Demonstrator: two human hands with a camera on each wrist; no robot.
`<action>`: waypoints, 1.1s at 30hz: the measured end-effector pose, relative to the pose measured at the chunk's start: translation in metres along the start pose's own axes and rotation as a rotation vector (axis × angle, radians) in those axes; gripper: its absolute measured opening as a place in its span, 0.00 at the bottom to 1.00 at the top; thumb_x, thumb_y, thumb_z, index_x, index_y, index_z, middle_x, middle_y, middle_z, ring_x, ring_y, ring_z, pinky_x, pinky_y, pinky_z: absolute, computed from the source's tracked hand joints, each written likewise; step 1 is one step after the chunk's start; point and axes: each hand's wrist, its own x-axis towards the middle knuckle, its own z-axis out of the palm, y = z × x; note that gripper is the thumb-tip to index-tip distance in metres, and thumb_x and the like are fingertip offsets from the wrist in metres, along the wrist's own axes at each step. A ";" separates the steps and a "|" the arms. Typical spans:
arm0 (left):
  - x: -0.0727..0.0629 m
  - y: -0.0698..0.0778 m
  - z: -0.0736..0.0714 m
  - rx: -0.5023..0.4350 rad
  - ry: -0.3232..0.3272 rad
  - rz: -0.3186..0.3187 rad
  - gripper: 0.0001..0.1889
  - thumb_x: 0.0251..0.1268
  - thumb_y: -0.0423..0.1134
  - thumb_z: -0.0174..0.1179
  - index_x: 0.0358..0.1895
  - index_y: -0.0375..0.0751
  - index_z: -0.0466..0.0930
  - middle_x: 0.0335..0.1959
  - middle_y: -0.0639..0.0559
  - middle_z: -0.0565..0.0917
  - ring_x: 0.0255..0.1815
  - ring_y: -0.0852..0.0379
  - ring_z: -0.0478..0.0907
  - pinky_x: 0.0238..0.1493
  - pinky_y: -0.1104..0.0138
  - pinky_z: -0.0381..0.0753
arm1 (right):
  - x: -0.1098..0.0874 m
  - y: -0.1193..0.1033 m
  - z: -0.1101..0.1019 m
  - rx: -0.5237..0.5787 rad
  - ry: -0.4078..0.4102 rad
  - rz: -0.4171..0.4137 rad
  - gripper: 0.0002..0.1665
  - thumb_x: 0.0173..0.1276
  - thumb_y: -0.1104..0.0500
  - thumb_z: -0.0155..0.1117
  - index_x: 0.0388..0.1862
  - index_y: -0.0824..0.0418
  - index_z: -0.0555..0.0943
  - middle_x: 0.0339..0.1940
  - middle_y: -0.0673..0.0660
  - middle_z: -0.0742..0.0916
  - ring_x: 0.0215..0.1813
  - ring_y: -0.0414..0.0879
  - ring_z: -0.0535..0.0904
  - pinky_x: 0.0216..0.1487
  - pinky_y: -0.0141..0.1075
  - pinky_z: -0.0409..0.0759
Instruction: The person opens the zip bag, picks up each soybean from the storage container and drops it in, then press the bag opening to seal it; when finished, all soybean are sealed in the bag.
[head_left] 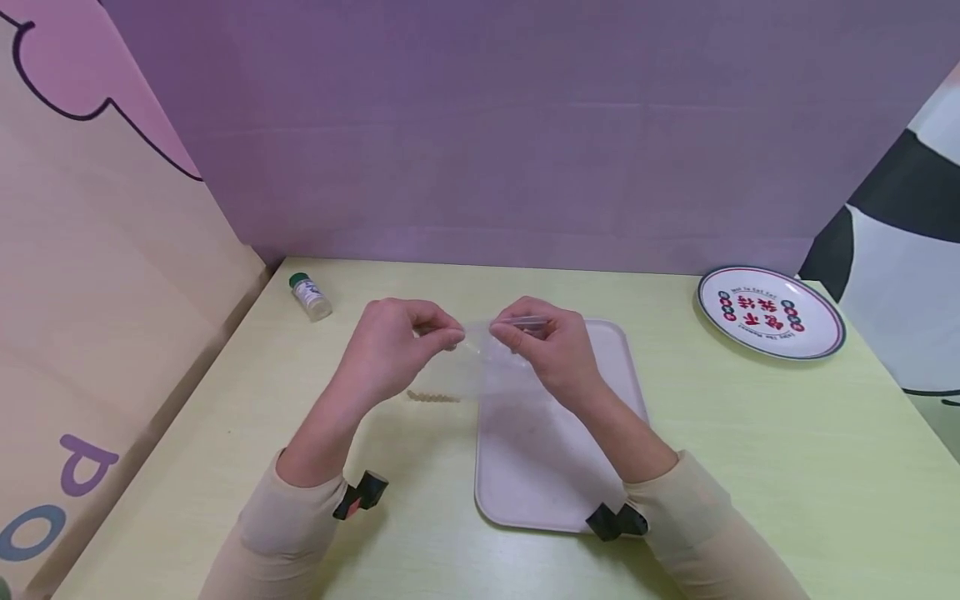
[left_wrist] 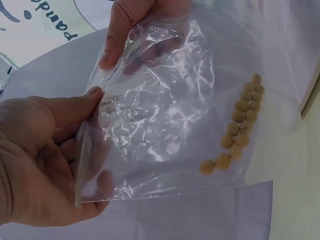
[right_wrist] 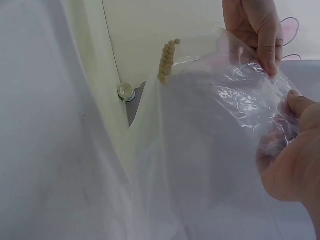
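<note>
A clear plastic bag (head_left: 467, 367) hangs between my two hands, over the left edge of the tray. My left hand (head_left: 393, 350) pinches the bag's upper edge between thumb and fingers, while my right hand (head_left: 553, 350) grips the same edge a short way to the right. Along the bottom of the bag lie several round tan beans (left_wrist: 241, 114), gathered in a narrow row. In the left wrist view the bag's wrinkled film (left_wrist: 155, 110) shines, and some fingertips show through it.
Below the right forearm, a pale rectangular tray (head_left: 540, 492) lies on the light yellow table (head_left: 750, 467). At the back left stands a small clear bottle (head_left: 310, 297) with a green cap. An oval plate (head_left: 772, 315) with red lettering sits at the back right, before a purple backdrop (head_left: 525, 150).
</note>
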 end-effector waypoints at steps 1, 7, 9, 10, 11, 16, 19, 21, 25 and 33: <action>0.000 0.000 0.000 -0.003 0.001 -0.005 0.03 0.66 0.41 0.70 0.37 0.48 0.92 0.28 0.62 0.87 0.36 0.60 0.82 0.38 0.61 0.78 | 0.000 0.000 0.000 -0.006 0.002 -0.005 0.03 0.67 0.65 0.72 0.37 0.65 0.87 0.29 0.51 0.84 0.30 0.46 0.78 0.29 0.34 0.75; 0.001 0.000 -0.003 -0.015 0.003 -0.045 0.05 0.64 0.43 0.71 0.40 0.49 0.91 0.36 0.60 0.88 0.41 0.58 0.82 0.39 0.60 0.80 | 0.001 0.000 -0.004 -0.027 0.045 -0.018 0.02 0.66 0.64 0.73 0.36 0.62 0.88 0.27 0.51 0.83 0.28 0.47 0.76 0.28 0.34 0.73; 0.002 -0.001 -0.004 -0.017 0.006 -0.062 0.05 0.65 0.43 0.71 0.40 0.49 0.91 0.37 0.59 0.88 0.41 0.57 0.81 0.39 0.60 0.80 | 0.002 0.000 -0.006 -0.020 0.066 -0.015 0.03 0.66 0.63 0.73 0.36 0.63 0.87 0.27 0.51 0.83 0.28 0.47 0.75 0.27 0.34 0.72; 0.002 -0.001 -0.005 -0.022 0.007 -0.071 0.05 0.65 0.43 0.71 0.41 0.49 0.91 0.37 0.59 0.88 0.42 0.56 0.81 0.40 0.59 0.80 | 0.002 0.000 -0.007 -0.011 0.075 -0.014 0.04 0.66 0.63 0.73 0.36 0.63 0.87 0.27 0.51 0.84 0.28 0.46 0.75 0.27 0.34 0.73; 0.002 -0.002 -0.005 -0.029 0.007 -0.080 0.05 0.65 0.43 0.70 0.41 0.49 0.91 0.37 0.58 0.88 0.42 0.56 0.81 0.40 0.59 0.80 | 0.003 0.000 -0.007 -0.002 0.082 -0.012 0.04 0.65 0.63 0.74 0.36 0.64 0.87 0.27 0.51 0.84 0.27 0.46 0.75 0.27 0.34 0.73; 0.003 -0.002 -0.006 -0.065 0.004 -0.103 0.05 0.66 0.43 0.70 0.41 0.48 0.90 0.36 0.58 0.87 0.42 0.55 0.81 0.40 0.59 0.80 | 0.004 -0.001 -0.009 0.026 0.089 -0.005 0.09 0.65 0.61 0.75 0.36 0.67 0.86 0.28 0.51 0.83 0.28 0.46 0.75 0.27 0.34 0.72; 0.003 -0.002 -0.006 -0.056 0.022 -0.086 0.05 0.66 0.42 0.70 0.39 0.48 0.91 0.34 0.58 0.87 0.41 0.56 0.80 0.39 0.59 0.78 | 0.003 -0.002 -0.009 0.039 0.087 0.002 0.07 0.65 0.61 0.75 0.36 0.65 0.86 0.27 0.51 0.83 0.28 0.46 0.74 0.27 0.34 0.72; 0.002 -0.002 -0.006 -0.038 0.042 -0.064 0.04 0.65 0.42 0.70 0.38 0.47 0.91 0.32 0.58 0.87 0.39 0.56 0.80 0.38 0.60 0.77 | 0.003 -0.002 -0.008 0.047 0.084 0.008 0.04 0.65 0.62 0.74 0.35 0.62 0.87 0.27 0.50 0.84 0.28 0.45 0.75 0.27 0.33 0.72; 0.001 -0.001 -0.006 -0.025 0.072 -0.041 0.03 0.64 0.40 0.71 0.35 0.47 0.91 0.30 0.59 0.87 0.37 0.56 0.80 0.37 0.60 0.76 | 0.003 0.000 -0.008 0.054 0.076 0.013 0.02 0.65 0.63 0.74 0.34 0.60 0.87 0.26 0.49 0.84 0.28 0.44 0.75 0.27 0.33 0.72; 0.001 -0.003 -0.011 -0.120 0.034 -0.152 0.05 0.64 0.44 0.71 0.39 0.50 0.91 0.35 0.59 0.88 0.42 0.56 0.80 0.41 0.59 0.78 | 0.005 -0.001 -0.011 0.080 0.100 0.005 0.02 0.64 0.64 0.74 0.33 0.61 0.87 0.26 0.49 0.83 0.27 0.43 0.73 0.27 0.32 0.72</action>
